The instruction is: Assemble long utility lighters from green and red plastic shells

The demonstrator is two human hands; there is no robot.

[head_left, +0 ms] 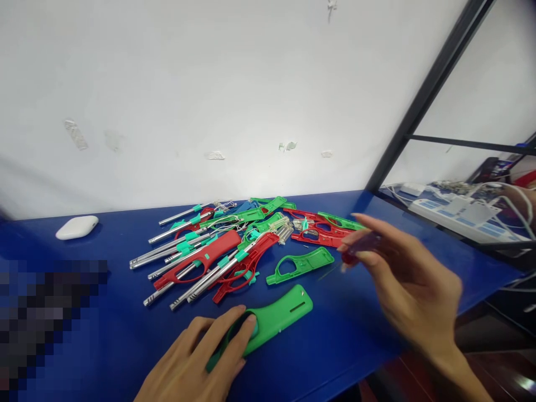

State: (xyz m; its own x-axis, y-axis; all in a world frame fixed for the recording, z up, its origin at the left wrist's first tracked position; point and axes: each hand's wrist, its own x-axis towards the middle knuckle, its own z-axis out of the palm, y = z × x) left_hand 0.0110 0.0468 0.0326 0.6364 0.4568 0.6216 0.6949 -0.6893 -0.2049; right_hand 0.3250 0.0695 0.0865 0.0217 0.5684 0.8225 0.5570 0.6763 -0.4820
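My left hand (205, 352) is closed over the trigger-loop end of a green lighter handle casing (280, 318), holding it on the table; its slotted end points up and right. In the air to the right, my right hand (406, 279) pinches a small screwdriver (352, 251) with a dark red, see-through handle. Motion blurs it, and its thin shaft points down and left. Between the hands lies an open green half shell (301, 265). A red lighter casing (215, 254) rests on a pile of metal lighter tubes (182, 296) with teal clips.
Red half shells (320, 237) and more green ones lie at the back of the blue table (335, 346), near the white wall. A white earphone case (77, 228) sits at the far left. Behind a black frame (427, 95) at right are power strips (456, 218) and cables.
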